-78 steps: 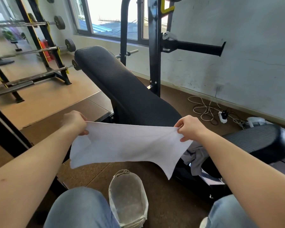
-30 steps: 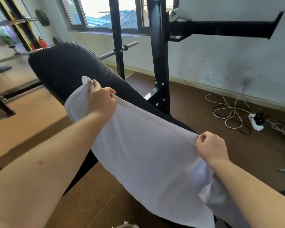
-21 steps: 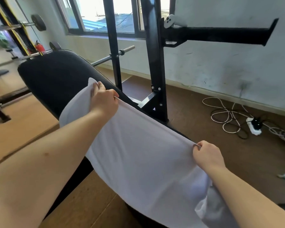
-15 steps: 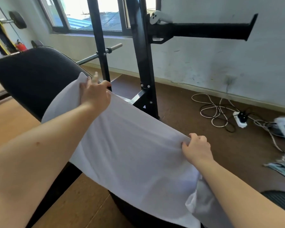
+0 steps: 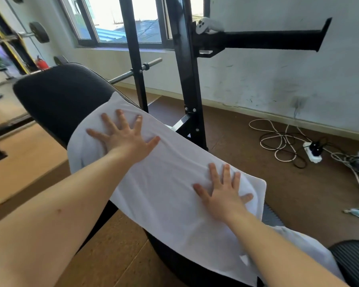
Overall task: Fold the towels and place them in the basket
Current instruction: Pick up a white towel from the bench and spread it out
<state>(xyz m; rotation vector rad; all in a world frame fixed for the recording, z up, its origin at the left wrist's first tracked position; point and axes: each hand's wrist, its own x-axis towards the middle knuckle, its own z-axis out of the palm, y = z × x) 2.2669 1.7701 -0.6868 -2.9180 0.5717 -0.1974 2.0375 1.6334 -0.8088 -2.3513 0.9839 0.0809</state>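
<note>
The left hand (image 5: 123,139) lies flat with its fingers spread wide, palm pressing down on the upper end of a white towel (image 5: 170,189); it grips nothing. The right hand (image 5: 223,195) is likewise flat and splayed, pressing the towel's lower right part near its far corner, with nothing pinched or held. Both bare forearms reach in from the bottom of the view. The towel is spread lengthwise along the sloping black padded bench (image 5: 56,96), running from the middle of the backrest down toward the lower right, with its near edge hanging over the bench's side and soft creases around each hand. More white cloth (image 5: 311,251) lies under the right forearm at the lower right. Behind the bench stands a black steel rack upright (image 5: 188,79) with a horizontal arm, and a white handheld controller (image 5: 207,25) rests on top of that arm. A barbell bar (image 5: 133,72) crosses behind the backrest. On the brown floor to the right lie looped cables and a power strip (image 5: 312,152) by the scuffed wall, and windows fill the upper background.
</note>
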